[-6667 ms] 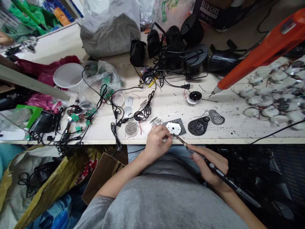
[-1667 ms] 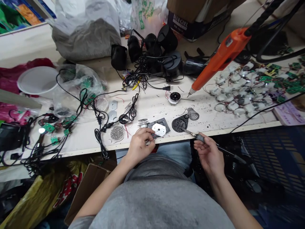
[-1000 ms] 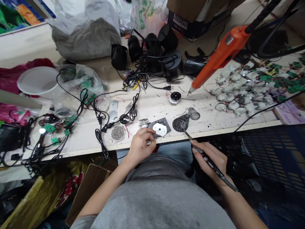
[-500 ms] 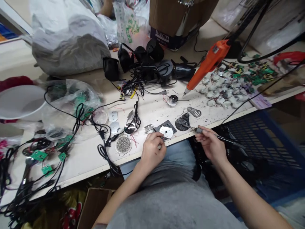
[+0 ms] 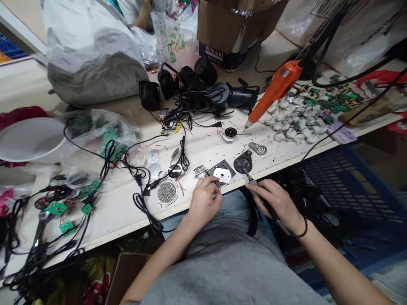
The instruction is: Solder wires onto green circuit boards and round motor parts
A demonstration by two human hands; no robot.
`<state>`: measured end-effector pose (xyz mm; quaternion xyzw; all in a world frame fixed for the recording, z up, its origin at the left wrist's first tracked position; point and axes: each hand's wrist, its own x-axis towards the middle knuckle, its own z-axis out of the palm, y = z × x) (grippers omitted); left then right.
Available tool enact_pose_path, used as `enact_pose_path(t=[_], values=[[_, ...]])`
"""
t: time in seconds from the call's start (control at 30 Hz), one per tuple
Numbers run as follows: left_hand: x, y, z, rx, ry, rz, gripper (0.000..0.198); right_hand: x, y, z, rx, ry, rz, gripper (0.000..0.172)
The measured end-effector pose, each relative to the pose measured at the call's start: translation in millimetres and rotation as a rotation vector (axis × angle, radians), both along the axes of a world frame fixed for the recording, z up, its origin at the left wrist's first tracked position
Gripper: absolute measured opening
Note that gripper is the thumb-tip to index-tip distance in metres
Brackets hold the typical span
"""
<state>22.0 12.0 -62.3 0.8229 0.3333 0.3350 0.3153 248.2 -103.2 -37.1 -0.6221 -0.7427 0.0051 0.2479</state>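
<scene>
My right hand (image 5: 276,202) is wrapped round a soldering iron (image 5: 266,204), whose tip rests in the black dish (image 5: 243,162) of a soldering stand. Rising behind that dish is the stand's coil holder (image 5: 257,148). My left hand (image 5: 206,198) is closed at the bench edge, its fingertips at a white plate with holes (image 5: 222,175). What those fingers hold, if anything, is too small to make out. The plate lies on a dark square pad (image 5: 229,166). Silvery discs (image 5: 199,170) sit just left of the pad.
A dish of small metal balls or screws (image 5: 166,192) stands left of my hands, near tangled black cords (image 5: 143,207). An orange electric screwdriver (image 5: 275,89) hangs over the bench. Behind are black lamp housings (image 5: 149,96) and a cardboard box (image 5: 235,29); white round parts (image 5: 294,116) are heaped right.
My right hand has moved left and changed its hold on the soldering iron, which now points more steeply into the dish. My left hand has stayed nearly still. The view has shifted slightly.
</scene>
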Motion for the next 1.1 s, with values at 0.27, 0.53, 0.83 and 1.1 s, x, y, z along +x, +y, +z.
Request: enact_pose_path(t=[0.27,0.53,0.83,1.1], values=[[3,-7,5.2,-0.010,0.014,0.088,0.017,25,3,7.3,-0.024,0.195,0.098,0.025],[5,-12,18.6,-0.119,0.094,0.171,0.017,51,17,-21.0,-0.273,1.321,-0.503,0.032],[4,-4,25.6,-0.121,0.140,0.136,0.016,40,30,-40.1,-0.218,1.643,-0.689,0.051],[5,-7,19.2,-0.123,0.083,0.135,0.016,39,26,-36.4,-0.089,1.748,-0.858,0.048]])
